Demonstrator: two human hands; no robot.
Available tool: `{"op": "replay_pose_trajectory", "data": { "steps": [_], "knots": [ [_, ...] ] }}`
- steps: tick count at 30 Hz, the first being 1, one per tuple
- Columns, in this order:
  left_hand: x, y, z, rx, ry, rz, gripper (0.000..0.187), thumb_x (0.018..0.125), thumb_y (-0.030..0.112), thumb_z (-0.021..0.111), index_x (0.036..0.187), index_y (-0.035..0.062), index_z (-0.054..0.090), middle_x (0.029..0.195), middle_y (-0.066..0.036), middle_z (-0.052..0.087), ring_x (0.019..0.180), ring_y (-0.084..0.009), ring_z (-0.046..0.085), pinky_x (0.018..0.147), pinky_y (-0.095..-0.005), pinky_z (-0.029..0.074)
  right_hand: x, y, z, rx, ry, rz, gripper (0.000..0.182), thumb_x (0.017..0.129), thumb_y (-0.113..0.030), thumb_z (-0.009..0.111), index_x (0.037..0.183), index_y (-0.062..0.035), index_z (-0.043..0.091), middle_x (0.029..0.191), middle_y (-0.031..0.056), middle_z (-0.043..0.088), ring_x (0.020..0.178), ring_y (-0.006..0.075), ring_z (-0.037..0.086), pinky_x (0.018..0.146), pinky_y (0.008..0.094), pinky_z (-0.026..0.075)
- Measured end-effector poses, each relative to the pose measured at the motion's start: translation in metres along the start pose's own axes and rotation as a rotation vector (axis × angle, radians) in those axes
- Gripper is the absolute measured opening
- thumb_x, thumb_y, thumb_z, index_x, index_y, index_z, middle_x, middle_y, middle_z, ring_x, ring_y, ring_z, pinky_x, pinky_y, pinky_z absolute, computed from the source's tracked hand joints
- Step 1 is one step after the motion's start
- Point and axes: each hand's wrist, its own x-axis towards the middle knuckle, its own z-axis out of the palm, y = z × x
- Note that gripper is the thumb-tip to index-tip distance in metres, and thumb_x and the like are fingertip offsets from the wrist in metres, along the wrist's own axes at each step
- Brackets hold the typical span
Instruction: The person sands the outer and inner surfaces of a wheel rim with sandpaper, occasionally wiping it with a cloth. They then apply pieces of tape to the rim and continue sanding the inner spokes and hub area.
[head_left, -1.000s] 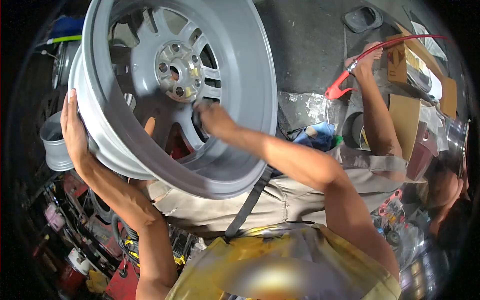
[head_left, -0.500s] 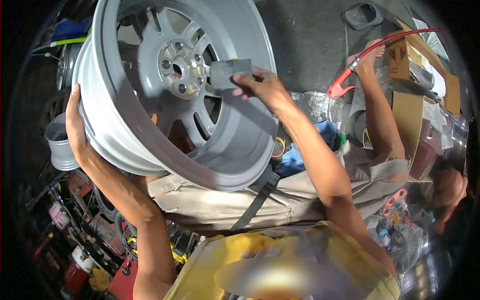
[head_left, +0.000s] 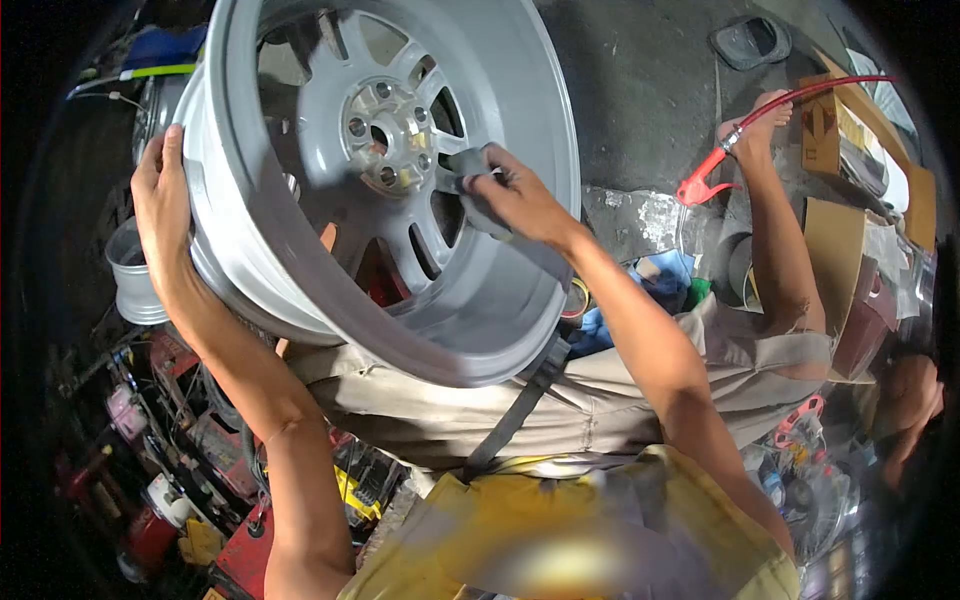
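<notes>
A large grey alloy wheel rim [head_left: 520, 120] rests tilted on my lap, its open barrel facing me and the hub [head_left: 385, 130] with its bolt holes in view. My left hand [head_left: 165, 215] grips the rim's outer lip on the left side. Reaching inside the barrel, my right hand [head_left: 515, 200] holds a small dark grey sanding sheet [head_left: 468, 165] pressed against a spoke just right of the hub.
My right leg stretches across the concrete floor, foot near a red air hose nozzle [head_left: 700, 185]. Cardboard boxes [head_left: 835, 240] stand at the right. A small metal cup [head_left: 135, 275] and red tools lie at the left. Blue cloth [head_left: 665, 275] and a tape roll sit under the rim.
My right hand pulled out of the lower spokes with the sheet held flat, then pressed it onto a spoke beside the hub. The rim shifted slightly right; my left hand slid up the lip.
</notes>
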Motion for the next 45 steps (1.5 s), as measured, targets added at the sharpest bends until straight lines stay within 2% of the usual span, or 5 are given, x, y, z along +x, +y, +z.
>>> {"op": "replay_pose_trajectory", "data": {
  "steps": [5,9,18,31,45],
  "knots": [
    [-0.007,0.016,0.005,-0.056,-0.024,0.096,0.052,0.098,0.038,0.057,0.118,-0.0094,0.062,0.102,-0.016,0.068,0.094,-0.0186,0.060,0.086,-0.0290,0.045,0.024,0.013,0.007,-0.382,0.073,-0.353,0.020,0.090,-0.015,0.062,0.105,-0.0046,0.055,0.098,0.0029,0.048,0.076,0.0098,0.052,0.068,0.0259,0.044],
    [-0.007,0.025,0.014,-0.075,0.010,0.147,0.047,0.099,0.038,0.057,0.117,-0.0058,0.064,0.094,-0.012,0.067,0.086,-0.0160,0.058,0.080,-0.0275,0.046,0.029,-0.023,-0.003,-0.672,0.116,-0.495,0.034,0.084,-0.013,0.064,0.118,-0.0085,0.059,0.111,0.0165,0.049,0.093,0.0349,0.055,0.084,0.0415,0.048],
    [-0.010,0.034,0.015,-0.154,-0.048,0.259,0.048,0.098,0.038,0.059,0.116,-0.0068,0.064,0.092,-0.010,0.067,0.086,-0.0139,0.058,0.080,-0.0267,0.046,0.055,-0.037,0.022,-1.737,-0.043,-0.825,0.041,0.084,-0.017,0.061,0.125,-0.0183,0.066,0.115,0.0068,0.047,0.102,0.0243,0.048,0.085,0.0339,0.047],
    [-0.003,0.023,0.009,-0.444,-0.273,-0.141,0.062,0.097,0.043,0.059,0.135,-0.0059,0.053,0.127,-0.015,0.062,0.115,-0.0184,0.057,0.100,-0.0263,0.041,0.020,-0.040,0.010,-0.642,-0.301,-0.113,0.033,0.091,-0.023,0.060,0.117,-0.0059,0.068,0.119,0.0165,0.051,0.110,0.0271,0.054,0.101,0.0366,0.041],
    [-0.004,0.012,0.011,-0.355,-0.165,-0.167,0.063,0.096,0.042,0.060,0.137,-0.0050,0.052,0.129,-0.012,0.060,0.118,-0.0169,0.054,0.103,-0.0247,0.035,0.187,-0.041,0.039,-0.647,0.293,-0.609,0.034,0.091,-0.027,0.060,0.105,0.0017,0.071,0.110,0.0326,0.058,0.113,0.0440,0.045,0.098,0.0470,0.040]
  ]
}}
